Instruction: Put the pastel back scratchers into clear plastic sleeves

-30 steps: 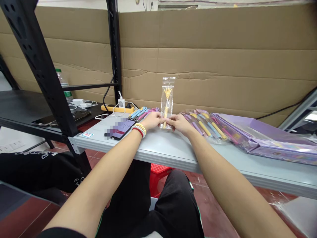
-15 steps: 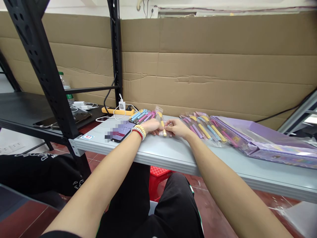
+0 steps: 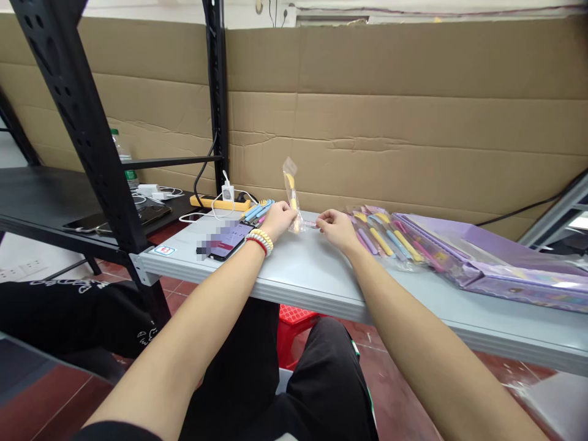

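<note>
Just in front of me, over a pale grey counter (image 3: 316, 275), my left hand (image 3: 278, 222) pinches a clear plastic bag (image 3: 290, 168) between thumb and fingers near its lower part. Inside the bag is a yellow stick (image 3: 293, 197), its wider end up and leaning slightly to the left, away from my right hand (image 3: 337, 228).

My right hand is apart from the bag, a little to its right, with thumb and forefinger drawn nearly together; I cannot tell whether they grip anything. A small pale strip (image 3: 311, 225) shows between my two hands, close to the right fingertips.

Beside and beyond my left hand, partly hidden by it, lie loose coloured sticks (image 3: 252, 213), blue and pink among them. Nearer me and to the left of that hand is a phone (image 3: 232, 240), its screen lit. Past the phone stand a yellow power strip (image 3: 206, 202) and a white charger (image 3: 227, 192) with its cable.

Just right of my right hand, bagged sticks (image 3: 383, 241) in yellow, blue and purple lie in a row, and farther right rests an open purple box (image 3: 505, 257). Beyond both hands rises a cardboard panel (image 3: 390, 104). Bracelets (image 3: 260, 241) circle my left wrist.
</note>
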